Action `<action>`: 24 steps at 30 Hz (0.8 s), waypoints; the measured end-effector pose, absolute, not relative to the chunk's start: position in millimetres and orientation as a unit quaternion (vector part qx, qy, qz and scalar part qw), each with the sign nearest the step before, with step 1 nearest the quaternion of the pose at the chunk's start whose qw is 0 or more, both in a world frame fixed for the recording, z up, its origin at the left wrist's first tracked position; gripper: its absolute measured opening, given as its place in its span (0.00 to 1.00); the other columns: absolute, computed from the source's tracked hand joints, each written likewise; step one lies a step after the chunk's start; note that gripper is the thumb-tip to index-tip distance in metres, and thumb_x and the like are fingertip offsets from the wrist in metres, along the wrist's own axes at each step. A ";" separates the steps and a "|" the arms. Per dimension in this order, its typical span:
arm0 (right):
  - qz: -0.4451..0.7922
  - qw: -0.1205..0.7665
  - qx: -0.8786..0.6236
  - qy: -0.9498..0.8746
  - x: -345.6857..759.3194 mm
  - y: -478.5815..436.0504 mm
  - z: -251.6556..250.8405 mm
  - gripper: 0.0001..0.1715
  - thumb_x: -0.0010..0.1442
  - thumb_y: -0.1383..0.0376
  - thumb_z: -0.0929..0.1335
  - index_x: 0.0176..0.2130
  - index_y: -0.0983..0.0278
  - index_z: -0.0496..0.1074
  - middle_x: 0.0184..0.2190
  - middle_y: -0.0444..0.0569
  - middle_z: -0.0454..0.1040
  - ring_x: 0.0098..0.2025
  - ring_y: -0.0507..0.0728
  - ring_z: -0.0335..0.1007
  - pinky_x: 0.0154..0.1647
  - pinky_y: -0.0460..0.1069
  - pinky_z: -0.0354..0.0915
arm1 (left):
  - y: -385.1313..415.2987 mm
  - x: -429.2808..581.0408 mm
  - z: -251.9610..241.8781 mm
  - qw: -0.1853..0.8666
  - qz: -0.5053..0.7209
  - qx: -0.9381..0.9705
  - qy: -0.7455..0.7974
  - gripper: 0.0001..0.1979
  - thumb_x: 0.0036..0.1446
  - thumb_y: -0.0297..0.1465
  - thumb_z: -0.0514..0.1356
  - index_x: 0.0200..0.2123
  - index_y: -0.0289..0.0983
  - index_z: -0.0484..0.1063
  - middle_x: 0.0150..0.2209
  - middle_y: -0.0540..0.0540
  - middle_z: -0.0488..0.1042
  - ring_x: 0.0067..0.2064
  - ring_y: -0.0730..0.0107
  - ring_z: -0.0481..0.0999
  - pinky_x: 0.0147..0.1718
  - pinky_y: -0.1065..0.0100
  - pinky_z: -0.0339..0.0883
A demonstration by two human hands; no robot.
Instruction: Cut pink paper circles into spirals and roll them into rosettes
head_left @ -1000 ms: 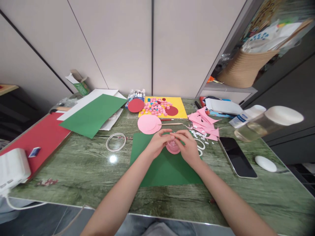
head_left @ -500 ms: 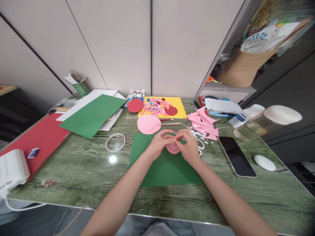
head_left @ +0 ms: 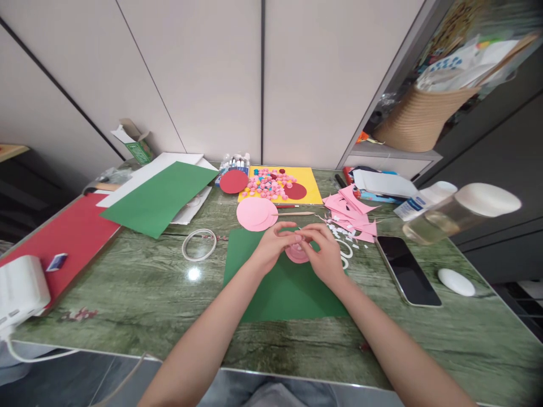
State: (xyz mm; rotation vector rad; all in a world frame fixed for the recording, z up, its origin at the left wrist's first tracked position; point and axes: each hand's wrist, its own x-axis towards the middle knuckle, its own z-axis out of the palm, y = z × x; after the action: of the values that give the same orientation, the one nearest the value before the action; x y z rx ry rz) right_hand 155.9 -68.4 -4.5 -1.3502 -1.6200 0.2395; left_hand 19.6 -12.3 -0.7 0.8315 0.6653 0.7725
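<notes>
Over the green sheet (head_left: 292,294), my left hand (head_left: 274,249) and my right hand (head_left: 323,251) meet with bent fingers. Both pinch at the upper edge of a round pink paper piece (head_left: 297,254), which shows ring-like lines. Its top is covered by the fingertips, so how each finger grips it is hard to see. Two white loops like scissor handles (head_left: 347,249) lie just right of my right hand. Beyond the hands are pink paper circles (head_left: 254,213) and a thin wooden stick (head_left: 296,214).
Pink scraps (head_left: 350,212) and white bits lie behind right. Small pink balls (head_left: 267,183) cover a yellow sheet (head_left: 314,186). A phone (head_left: 408,270), a bottle (head_left: 458,212) and a white oval object (head_left: 456,281) stand right. A white ring (head_left: 199,245) and red sheet (head_left: 80,226) are left.
My fingers have shifted slightly around the upper edge of the round pink paper piece, with the right fingers now reaching a little further left. The things on the table stay put.
</notes>
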 end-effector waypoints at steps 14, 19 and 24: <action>0.066 0.498 -0.567 -0.652 156.2 -67.9 -5.0 0.06 0.55 0.69 0.65 0.34 0.60 0.71 0.37 0.48 0.66 0.39 0.56 0.66 0.41 0.53 0.64 | -16.0 22.7 1.0 0.796 0.352 0.391 0.300 0.23 0.38 0.29 0.68 0.40 0.35 0.67 0.29 0.49 0.74 0.28 0.78 0.71 0.33 0.71 0.61; 0.068 0.508 -0.571 -0.641 156.1 -65.4 -5.5 0.02 0.52 0.68 0.67 0.28 0.61 0.67 0.33 0.47 0.67 0.40 0.57 0.65 0.41 0.53 0.63 | -16.2 23.0 -1.1 0.795 0.348 0.402 0.291 0.23 0.39 0.28 0.68 0.40 0.34 0.67 0.30 0.47 0.75 0.29 0.74 0.73 0.33 0.70 0.62; 0.072 0.514 -0.566 -0.640 156.0 -64.2 -5.5 0.06 0.51 0.69 0.67 0.26 0.62 0.64 0.32 0.46 0.66 0.39 0.57 0.65 0.39 0.52 0.63 | -16.7 23.2 -1.1 0.793 0.344 0.412 0.287 0.22 0.39 0.28 0.67 0.40 0.34 0.67 0.29 0.47 0.76 0.29 0.72 0.74 0.33 0.69 0.63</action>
State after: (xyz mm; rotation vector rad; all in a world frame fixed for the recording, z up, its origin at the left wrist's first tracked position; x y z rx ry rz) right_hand 156.0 -64.2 -5.5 -1.3605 -1.5387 0.1736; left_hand 23.2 -16.7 -1.1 0.8863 0.6164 0.7404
